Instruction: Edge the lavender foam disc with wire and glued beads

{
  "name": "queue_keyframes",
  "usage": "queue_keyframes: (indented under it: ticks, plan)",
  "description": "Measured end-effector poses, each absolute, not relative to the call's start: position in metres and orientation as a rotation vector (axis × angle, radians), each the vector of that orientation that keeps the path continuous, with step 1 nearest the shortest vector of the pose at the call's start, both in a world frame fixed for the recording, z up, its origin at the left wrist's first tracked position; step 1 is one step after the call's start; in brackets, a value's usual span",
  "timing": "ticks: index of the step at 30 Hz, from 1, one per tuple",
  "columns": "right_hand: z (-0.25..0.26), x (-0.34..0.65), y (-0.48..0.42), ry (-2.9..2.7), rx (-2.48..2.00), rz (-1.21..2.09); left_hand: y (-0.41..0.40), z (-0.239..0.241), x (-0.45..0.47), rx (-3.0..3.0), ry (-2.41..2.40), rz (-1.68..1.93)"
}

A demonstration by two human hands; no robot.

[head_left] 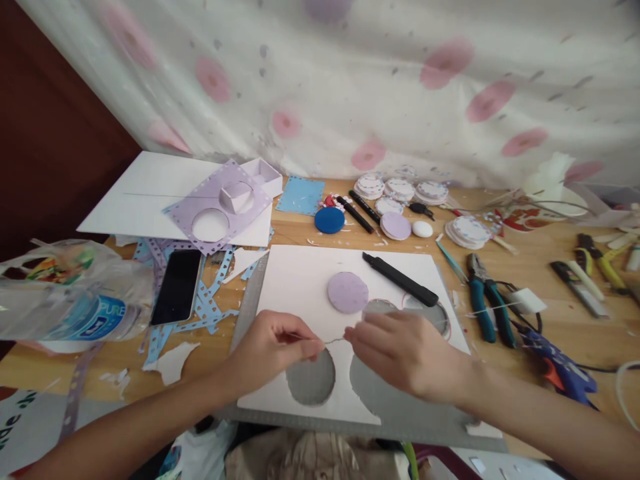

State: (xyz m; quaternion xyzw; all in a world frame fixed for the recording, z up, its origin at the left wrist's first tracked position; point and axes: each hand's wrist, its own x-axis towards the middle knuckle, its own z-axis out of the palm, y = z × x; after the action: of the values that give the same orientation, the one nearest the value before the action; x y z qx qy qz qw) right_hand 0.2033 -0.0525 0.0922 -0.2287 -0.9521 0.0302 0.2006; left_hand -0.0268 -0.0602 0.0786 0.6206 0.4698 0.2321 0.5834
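Note:
My left hand point(280, 347) is closed in a pinch on one end of a thin strand point(335, 340). The strand runs across a short gap to the fingertips of my right hand point(405, 350), which are also pressed together. Its material is too fine to make out. Both hands are above a white sheet point(295, 280) with round holes cut in it. Under the sheet lies a grey cutting mat point(245, 320). Just beyond the hands, a lilac disc point(348, 293) lies on the sheet, with a black marker point(400, 279) to its right.
A phone point(177, 287), paper scraps and a plastic water bottle point(95, 317) are at left. Pliers point(487, 300) and a blue glue gun point(560, 367) lie at right. Along the back are a blue disc point(329, 219), stacked white discs point(369, 187) and a white box point(263, 177).

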Motion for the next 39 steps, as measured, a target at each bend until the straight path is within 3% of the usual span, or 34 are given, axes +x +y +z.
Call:
queue_keyframes:
  ticks: [4,7,10,12,16,19,23,25,27,29,32,34,37,39]
  plan:
    - [0.095,0.207,-0.055,-2.558,-0.205,-0.521,-0.056,0.079,-0.027,0.705,0.914,0.19]
    - [0.088,0.213,-0.054,-2.569,-0.324,-0.497,-0.054,0.08,-0.032,1.034,0.972,0.267]
    - [0.087,0.22,-0.055,-2.58,-0.721,0.067,-0.052,0.083,-0.042,1.946,1.075,0.597]
    - [0.091,0.223,-0.054,-2.379,-1.028,0.724,-0.051,0.085,-0.05,2.584,0.97,0.802]
    - [0.098,0.22,-0.045,-1.716,-1.256,1.871,-0.05,0.09,-0.055,3.311,0.656,0.809]
    - [0.093,0.213,-0.037,-1.56,-1.182,2.228,-0.05,0.087,-0.052,3.414,0.535,0.864]
    - [0.08,0.207,-0.036,-1.584,-1.134,2.272,-0.052,0.076,-0.05,3.374,0.534,0.871]
    - [0.076,0.206,-0.039,-1.724,-1.19,2.194,-0.055,0.073,-0.048,3.337,0.542,0.797]
    - [0.075,0.205,-0.044,-2.016,-1.282,1.882,-0.059,0.073,-0.045,3.208,0.606,0.769]
    - [0.075,0.204,-0.049,-2.394,-1.266,1.262,-0.061,0.072,-0.039,2.871,0.8,0.776]
    - [0.074,0.204,-0.053,-2.697,-0.892,0.227,-0.059,0.071,-0.031,2.009,1.064,0.542]
    - [0.072,0.205,-0.053,-2.682,-0.591,-0.195,-0.054,0.07,-0.029,1.476,1.041,0.289]
    - [0.068,0.21,-0.051,-2.595,-0.403,-0.403,-0.049,0.07,-0.032,1.203,0.961,0.145]
    - [0.069,0.215,-0.05,-2.579,-0.509,-0.253,-0.049,0.072,-0.037,1.447,1.035,0.229]
